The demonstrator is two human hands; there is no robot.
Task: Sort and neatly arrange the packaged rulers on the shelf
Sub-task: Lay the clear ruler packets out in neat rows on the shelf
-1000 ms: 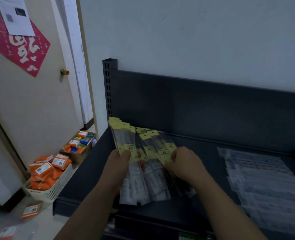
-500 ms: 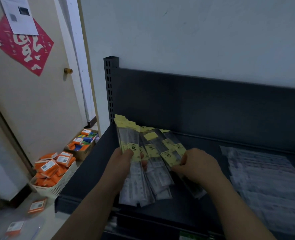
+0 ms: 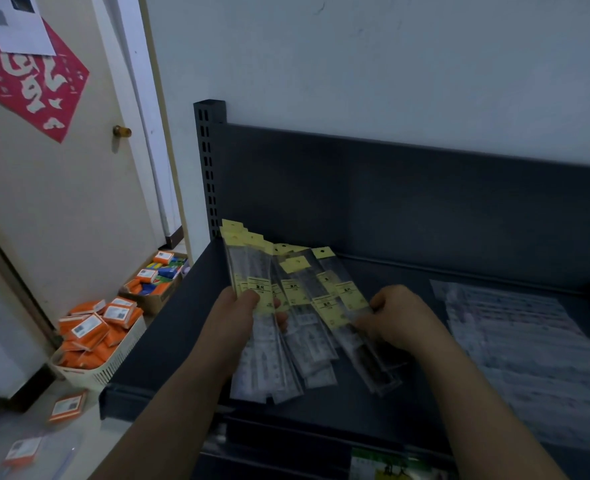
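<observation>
Gripping the left bunch of rulers (image 3: 286,299), the left hand (image 3: 233,318) flanks them; the right hand (image 3: 399,317) pinches the rightmost pack (image 3: 349,299) above the shelf (image 3: 169,344).

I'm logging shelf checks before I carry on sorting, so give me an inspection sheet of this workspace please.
Surface: dark metal shelf with raised back panel.
Job's things: packaged rulers with yellow headers, fanned unevenly; clear flat packs spread at right.
Clutter: basket of orange boxes on floor; carton of mixed boxes; loose orange boxes.
Grippers: left hand grips the fan's left side; right hand pinches its right packs.
Cables: nothing seen.
Surroundings: white wall, door with red paper.
</observation>
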